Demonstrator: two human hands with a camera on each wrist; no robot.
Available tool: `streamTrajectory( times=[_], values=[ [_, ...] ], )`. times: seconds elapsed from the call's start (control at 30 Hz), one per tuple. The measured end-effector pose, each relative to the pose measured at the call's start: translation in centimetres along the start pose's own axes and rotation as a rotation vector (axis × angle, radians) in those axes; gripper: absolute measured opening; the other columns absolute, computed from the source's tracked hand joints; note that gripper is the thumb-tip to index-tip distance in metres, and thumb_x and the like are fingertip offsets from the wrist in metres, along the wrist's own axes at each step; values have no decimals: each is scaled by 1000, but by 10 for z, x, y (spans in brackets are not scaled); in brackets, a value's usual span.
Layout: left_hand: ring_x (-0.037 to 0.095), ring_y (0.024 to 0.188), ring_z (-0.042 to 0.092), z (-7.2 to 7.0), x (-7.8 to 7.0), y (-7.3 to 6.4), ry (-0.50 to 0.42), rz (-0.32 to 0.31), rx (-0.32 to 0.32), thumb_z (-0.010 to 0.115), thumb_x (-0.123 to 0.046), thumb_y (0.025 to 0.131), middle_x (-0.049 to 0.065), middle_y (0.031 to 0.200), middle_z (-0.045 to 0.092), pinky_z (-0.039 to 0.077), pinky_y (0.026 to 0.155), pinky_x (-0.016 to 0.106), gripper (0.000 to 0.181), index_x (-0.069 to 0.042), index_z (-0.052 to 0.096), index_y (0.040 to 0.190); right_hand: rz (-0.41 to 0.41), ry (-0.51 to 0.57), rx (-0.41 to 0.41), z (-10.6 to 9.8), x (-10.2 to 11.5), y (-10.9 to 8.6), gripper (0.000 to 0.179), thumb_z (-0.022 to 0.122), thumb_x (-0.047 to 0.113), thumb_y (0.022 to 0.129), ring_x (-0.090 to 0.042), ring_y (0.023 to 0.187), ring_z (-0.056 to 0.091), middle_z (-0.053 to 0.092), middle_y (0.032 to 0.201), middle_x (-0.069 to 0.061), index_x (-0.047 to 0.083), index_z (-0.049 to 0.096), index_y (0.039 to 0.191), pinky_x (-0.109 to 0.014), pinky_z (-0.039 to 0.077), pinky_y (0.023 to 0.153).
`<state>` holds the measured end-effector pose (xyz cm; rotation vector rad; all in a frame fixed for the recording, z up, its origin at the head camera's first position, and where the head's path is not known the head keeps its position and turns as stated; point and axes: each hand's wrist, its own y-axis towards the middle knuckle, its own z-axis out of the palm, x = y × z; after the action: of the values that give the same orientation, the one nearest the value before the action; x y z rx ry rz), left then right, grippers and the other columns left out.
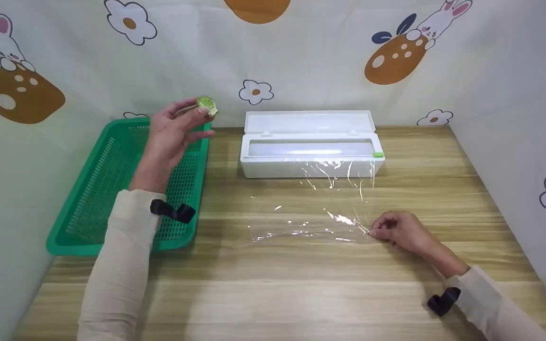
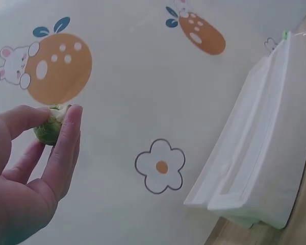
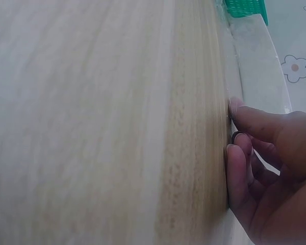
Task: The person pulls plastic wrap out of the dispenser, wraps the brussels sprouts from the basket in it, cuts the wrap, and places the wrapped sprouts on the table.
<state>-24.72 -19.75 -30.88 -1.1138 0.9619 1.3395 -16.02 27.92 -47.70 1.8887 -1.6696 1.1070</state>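
Observation:
In the head view my left hand (image 1: 171,130) is raised over the far end of the green basket, pinching a Brussels sprout (image 1: 207,106) between thumb and fingers. The left wrist view shows the sprout (image 2: 50,127) with its pale cut stem facing up. A sheet of clear plastic wrap (image 1: 301,222) comes out of the white wrap dispenser (image 1: 311,168) and spreads over the table towards me. At the sheet's near right corner, my right hand (image 1: 403,230) pinches the film between thumb and finger. The right wrist view has that hand (image 3: 270,158) low beside the tabletop.
A green plastic basket (image 1: 202,189) stands at the left, partly hidden by my left arm. The dispenser's lid (image 1: 308,121) is raised at the back, and a green slider (image 1: 378,155) sits at its right end. A patterned cloth (image 1: 311,61) hangs behind the wooden table (image 1: 301,293).

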Motion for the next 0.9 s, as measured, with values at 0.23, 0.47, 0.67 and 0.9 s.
streamTrajectory(
  times=[0.23, 0.47, 0.67, 0.9],
  values=[
    [21, 107, 67, 24, 11, -8, 30, -7, 24, 76, -14, 89, 10, 127, 62, 63, 78, 31, 51, -6, 54, 135, 13, -5, -1, 1, -1, 0, 12, 79, 15, 84, -7, 57, 53, 67, 78, -2, 6, 73, 90, -21, 48, 49],
    [25, 110, 69, 39, 22, -15, 61, -21, 84, 76, -14, 89, 9, 125, 63, 63, 78, 34, 49, -6, 56, 132, 10, -10, -3, 0, -2, 0, 11, 78, 14, 84, -8, 59, 54, 69, 82, -3, 6, 73, 90, -21, 49, 50],
    [21, 102, 73, 49, 33, -23, 94, -13, 169, 74, -9, 90, 10, 121, 66, 63, 80, 37, 44, -4, 57, 130, 4, 0, 3, 1, -1, 0, 11, 78, 14, 84, -9, 62, 56, 73, 92, -8, 6, 73, 91, -22, 51, 52],
    [23, 100, 73, 66, 50, -29, 86, -53, 230, 75, -9, 89, 13, 119, 69, 63, 77, 38, 43, -3, 60, 128, -4, 19, 4, 0, -1, -1, 14, 79, 16, 84, -8, 62, 56, 74, 96, -11, 5, 73, 90, -22, 51, 53]
  ],
)
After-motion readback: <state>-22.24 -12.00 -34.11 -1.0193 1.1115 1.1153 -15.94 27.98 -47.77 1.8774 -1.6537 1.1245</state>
